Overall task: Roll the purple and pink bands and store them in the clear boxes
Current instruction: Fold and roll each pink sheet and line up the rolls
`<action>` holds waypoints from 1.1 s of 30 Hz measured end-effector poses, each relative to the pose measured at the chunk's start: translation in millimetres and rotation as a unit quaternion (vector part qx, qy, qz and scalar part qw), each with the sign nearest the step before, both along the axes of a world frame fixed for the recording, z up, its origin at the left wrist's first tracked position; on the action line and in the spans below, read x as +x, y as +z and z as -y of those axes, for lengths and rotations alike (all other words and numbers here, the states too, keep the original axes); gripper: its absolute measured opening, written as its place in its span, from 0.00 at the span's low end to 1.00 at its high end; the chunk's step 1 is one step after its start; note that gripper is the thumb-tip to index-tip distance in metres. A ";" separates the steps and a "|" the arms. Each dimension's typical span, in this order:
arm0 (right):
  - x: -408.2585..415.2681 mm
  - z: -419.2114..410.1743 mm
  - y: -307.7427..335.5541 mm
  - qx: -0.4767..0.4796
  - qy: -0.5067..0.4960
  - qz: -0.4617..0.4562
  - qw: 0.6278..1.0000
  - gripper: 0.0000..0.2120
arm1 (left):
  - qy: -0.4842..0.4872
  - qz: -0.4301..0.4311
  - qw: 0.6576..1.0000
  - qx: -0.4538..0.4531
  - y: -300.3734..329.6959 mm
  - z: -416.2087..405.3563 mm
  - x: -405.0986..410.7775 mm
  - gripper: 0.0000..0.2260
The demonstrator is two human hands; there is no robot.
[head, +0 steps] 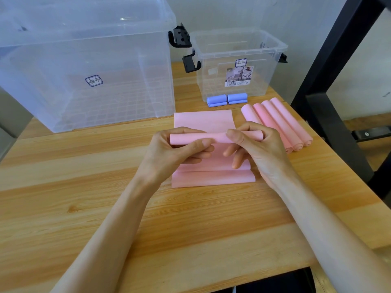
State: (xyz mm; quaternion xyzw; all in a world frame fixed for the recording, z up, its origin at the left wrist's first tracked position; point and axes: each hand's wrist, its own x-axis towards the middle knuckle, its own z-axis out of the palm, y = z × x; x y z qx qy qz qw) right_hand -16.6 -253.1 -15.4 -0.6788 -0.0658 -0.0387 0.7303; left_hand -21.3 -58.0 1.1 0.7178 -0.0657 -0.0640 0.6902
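Note:
A pink band [204, 121] lies on the wooden table [84, 187], partly rolled into a tube at its middle, its loose ends spread flat behind and in front of my hands. My left hand [175, 151] grips the tube's left part between thumb and fingers. My right hand [254, 144] pinches the tube's right part, lower fingers stretched over the flat band. Several finished pink rolls [281, 121] lie side by side at the right. Two purple rolls [226, 99] sit inside the small clear box [273, 66]. The large clear box [84, 60] stands at the back left.
Both boxes have black latches [179, 37] and small labels. A black metal frame [330, 70] rises at the table's right edge. The table's near edge runs along the bottom of the view, with a dark gap below it.

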 end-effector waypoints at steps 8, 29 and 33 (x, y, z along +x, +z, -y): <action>-0.4 -0.6 0.8 -0.004 0.020 0.008 1.000 0.17 | 0.016 -0.003 1.000 0.010 -1.6 -0.3 1.1 0.12; -0.8 -0.8 0.0 -0.027 0.021 0.011 0.999 0.15 | 0.020 -0.005 1.000 -0.011 1.9 2.4 -1.0 0.11; -0.7 -1.2 -0.1 -0.023 0.014 0.002 1.000 0.16 | 0.018 -0.004 0.999 -0.035 3.2 1.9 -0.6 0.13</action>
